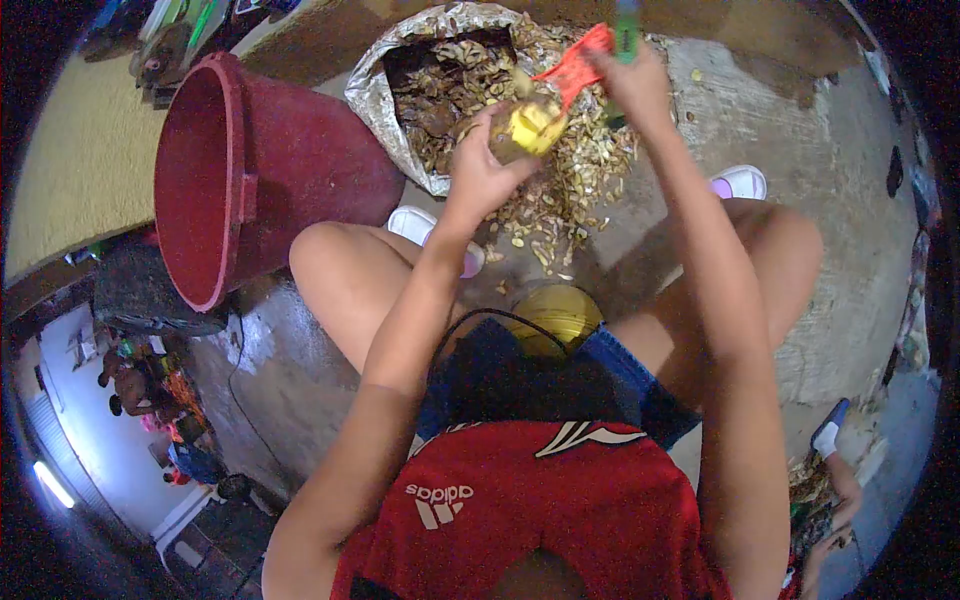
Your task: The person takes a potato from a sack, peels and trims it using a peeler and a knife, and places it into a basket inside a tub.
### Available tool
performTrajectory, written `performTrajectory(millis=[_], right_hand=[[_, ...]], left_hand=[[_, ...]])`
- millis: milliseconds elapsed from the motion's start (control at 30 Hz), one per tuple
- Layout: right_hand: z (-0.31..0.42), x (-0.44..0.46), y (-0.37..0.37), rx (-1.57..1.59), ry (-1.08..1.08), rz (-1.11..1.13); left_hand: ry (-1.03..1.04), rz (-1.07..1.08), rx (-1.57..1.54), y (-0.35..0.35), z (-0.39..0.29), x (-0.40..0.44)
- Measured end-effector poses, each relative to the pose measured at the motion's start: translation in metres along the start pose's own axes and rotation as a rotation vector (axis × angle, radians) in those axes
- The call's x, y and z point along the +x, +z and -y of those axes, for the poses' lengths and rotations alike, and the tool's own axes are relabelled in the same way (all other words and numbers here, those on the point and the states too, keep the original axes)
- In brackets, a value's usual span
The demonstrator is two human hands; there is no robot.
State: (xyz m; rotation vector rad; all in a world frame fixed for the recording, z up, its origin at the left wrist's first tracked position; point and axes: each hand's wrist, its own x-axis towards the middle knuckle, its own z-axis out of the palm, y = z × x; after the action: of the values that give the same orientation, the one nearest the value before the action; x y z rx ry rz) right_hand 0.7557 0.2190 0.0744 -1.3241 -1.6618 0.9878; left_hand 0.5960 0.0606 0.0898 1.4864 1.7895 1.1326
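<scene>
My left hand (485, 165) is wrapped round a partly peeled fruit or vegetable (535, 127), its bright yellow flesh bare on one side and brown skin left on the other. In my right hand (635, 80) is a red Y-shaped peeler (580, 65); its forked end is close to the yellow flesh. A blurred green thing (626, 35) shows by my right fingers, and I cannot tell whether they hold it. Beneath both hands lies a heap of peelings (580, 175), beside an open whitish sack (370, 90) with brown peelings in it.
A large dark red tub (300, 150) lies tipped left of the sack. Between my legs is a rounded yellow object (555, 310), partly hidden. Several people (150, 390) are at the far left, and another person's arm and foot (835, 450) show at right.
</scene>
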Motion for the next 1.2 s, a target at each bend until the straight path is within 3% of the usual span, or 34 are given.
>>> performTrajectory(millis=[67,200,300,500,600,700,833,1033,1133,1200], right_hand=[[-0.029,0.023,-0.019,-0.145,-0.13,-0.173],[-0.039,0.029,-0.025,-0.177,-0.041,-0.197],[-0.022,0.023,-0.031,-0.216,-0.243,-0.263],[0.047,-0.001,-0.038,-0.402,-0.368,-0.128],[0.036,-0.007,-0.031,-0.492,-0.654,-0.122],[0.023,-0.022,-0.023,-0.576,-0.396,0.164],[0.035,-0.066,-0.006,-0.736,-0.385,0.316],[0.049,-0.086,0.008,-0.79,-0.336,0.429],[0.048,-0.089,0.009,-0.766,-0.312,0.408],[0.04,-0.085,0.012,-0.769,-0.379,0.354]], left_hand=[[-0.009,-0.011,-0.004,-0.006,-0.008,-0.001],[-0.049,-0.075,-0.146,-0.014,-0.009,0.004],[-0.058,-0.085,-0.106,-0.011,0.007,0.001],[-0.079,-0.094,0.093,-0.014,0.007,0.001],[-0.071,-0.124,0.066,-0.01,0.015,0.002],[-0.071,-0.155,-0.023,-0.006,0.021,0.001],[-0.131,-0.187,-0.067,-0.003,0.011,-0.001],[-0.149,-0.172,0.092,-0.003,0.005,0.0],[0.009,-0.232,0.2,-0.003,0.005,0.002],[-0.027,-0.222,0.143,-0.003,0.002,0.003]])
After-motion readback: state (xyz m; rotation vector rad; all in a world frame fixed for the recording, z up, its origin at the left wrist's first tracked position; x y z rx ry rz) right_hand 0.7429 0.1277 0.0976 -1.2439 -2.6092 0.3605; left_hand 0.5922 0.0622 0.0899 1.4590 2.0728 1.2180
